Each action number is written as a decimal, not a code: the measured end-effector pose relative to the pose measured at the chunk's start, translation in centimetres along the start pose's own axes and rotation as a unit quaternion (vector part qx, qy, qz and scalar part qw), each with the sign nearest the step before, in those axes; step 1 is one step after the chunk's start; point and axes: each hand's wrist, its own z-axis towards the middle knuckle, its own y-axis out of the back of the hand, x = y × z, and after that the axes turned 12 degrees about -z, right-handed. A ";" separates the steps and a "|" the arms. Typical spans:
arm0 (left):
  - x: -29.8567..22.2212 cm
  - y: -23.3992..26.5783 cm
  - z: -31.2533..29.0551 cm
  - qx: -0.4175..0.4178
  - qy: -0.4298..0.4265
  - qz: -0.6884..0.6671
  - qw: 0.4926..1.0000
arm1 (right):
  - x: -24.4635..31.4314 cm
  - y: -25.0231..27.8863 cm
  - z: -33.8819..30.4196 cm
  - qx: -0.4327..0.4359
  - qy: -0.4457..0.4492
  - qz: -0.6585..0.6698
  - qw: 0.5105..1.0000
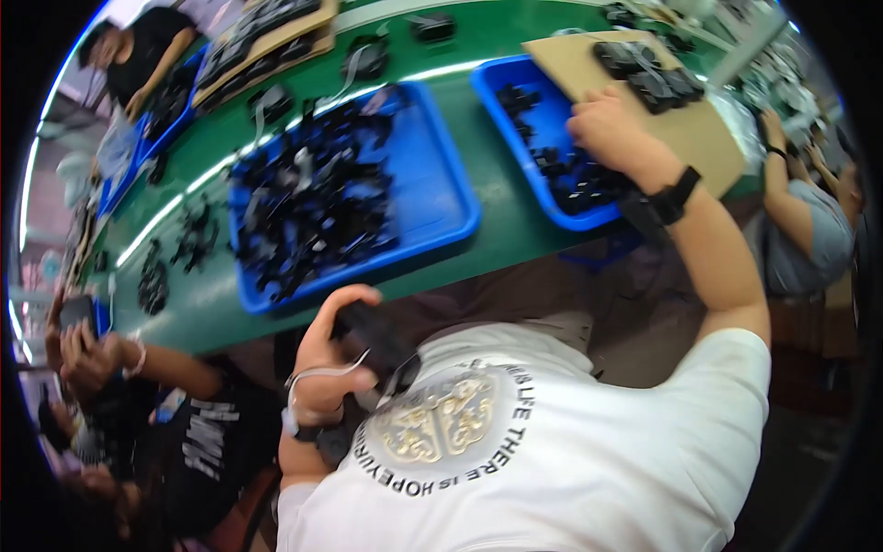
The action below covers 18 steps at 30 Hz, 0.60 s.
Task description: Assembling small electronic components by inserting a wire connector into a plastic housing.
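Note:
My left hand [324, 368] is close to my body, below the near edge of the bench. Its thumb and fingers wrap round a black boxy device [384, 342], and a thin pale cable [342, 370] runs across that hand. My right hand [612, 133] reaches over the right-hand blue tray [517, 164], beside a cardboard sheet [708, 138]. Its fingers are curled downward and closed, and their tips are partly hidden; whatever they hold cannot be made out. Small black plastic parts [575, 189] lie in that tray under my wrist.
A larger blue tray [441, 184] heaped with black parts [317, 189] stands on the green bench [368, 308]. Black devices [648, 74] rest on the cardboard. More devices [366, 60] with cables sit at the back. People work at left [152, 55] and right [800, 202].

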 end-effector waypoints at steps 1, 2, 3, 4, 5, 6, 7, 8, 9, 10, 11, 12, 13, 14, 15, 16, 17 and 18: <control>-0.2 -0.3 -0.1 -0.005 0.011 -0.009 1.000 | 0.0 0.4 -0.2 -0.029 -0.008 0.024 0.999; -0.4 -0.2 0.2 -0.011 0.019 -0.019 1.000 | -0.5 1.4 -0.4 -0.059 -0.013 0.048 0.997; -0.1 0.4 0.4 0.003 0.003 -0.023 1.000 | -0.8 2.6 -0.6 -0.077 -0.047 0.208 0.974; 0.3 1.4 0.5 0.018 -0.014 -0.026 0.999 | -0.6 3.8 -0.9 -0.084 -0.076 0.365 0.924; 0.7 2.1 0.7 -0.006 -0.029 -0.025 0.999 | -0.2 4.7 -1.0 -0.092 -0.104 0.495 0.858; 1.0 2.7 1.0 0.013 -0.044 -0.047 0.998 | 0.4 5.8 -1.4 -0.089 -0.133 0.612 0.775; 1.2 3.1 0.9 0.034 -0.058 -0.070 0.995 | 1.6 7.6 -1.8 -0.104 -0.128 0.667 0.727; 1.1 3.0 0.9 0.022 -0.066 -0.072 0.995 | 2.9 9.3 -2.4 -0.117 -0.130 0.716 0.676; 0.7 2.7 0.7 0.004 -0.084 -0.060 0.995 | 4.1 10.5 -2.8 -0.111 -0.094 0.739 0.658; 0.5 2.2 0.5 -0.010 -0.100 -0.049 0.994 | 5.2 11.7 -3.2 -0.105 -0.062 0.759 0.640; 0.3 2.0 0.7 -0.021 -0.112 -0.037 0.993 | 6.7 12.7 -3.6 -0.087 -0.045 0.797 0.596; 0.4 2.2 0.9 -0.025 -0.115 -0.039 0.992 | 8.2 13.3 -3.5 -0.069 -0.027 0.832 0.550; 0.4 2.4 1.1 -0.037 -0.145 0.013 0.989 | 9.3 13.6 -3.0 -0.067 -0.026 0.831 0.551; 0.6 2.6 1.2 -0.051 -0.173 0.066 0.981 | 10.4 13.6 -2.7 -0.054 -0.004 0.858 0.511; 0.7 2.7 1.3 -0.065 -0.200 0.119 0.970 | 11.4 13.4 -2.5 -0.040 0.017 0.882 0.469; 0.6 2.7 1.3 -0.067 -0.200 0.118 0.970 | 12.2 12.9 -2.3 -0.038 0.018 0.882 0.469; 0.5 2.6 1.4 -0.066 -0.203 0.103 0.971 | 13.0 12.2 -1.8 -0.036 0.030 0.889 0.456; 0.4 2.6 1.6 -0.065 -0.206 0.087 0.972 | 13.7 11.6 -1.3 -0.034 0.041 0.895 0.443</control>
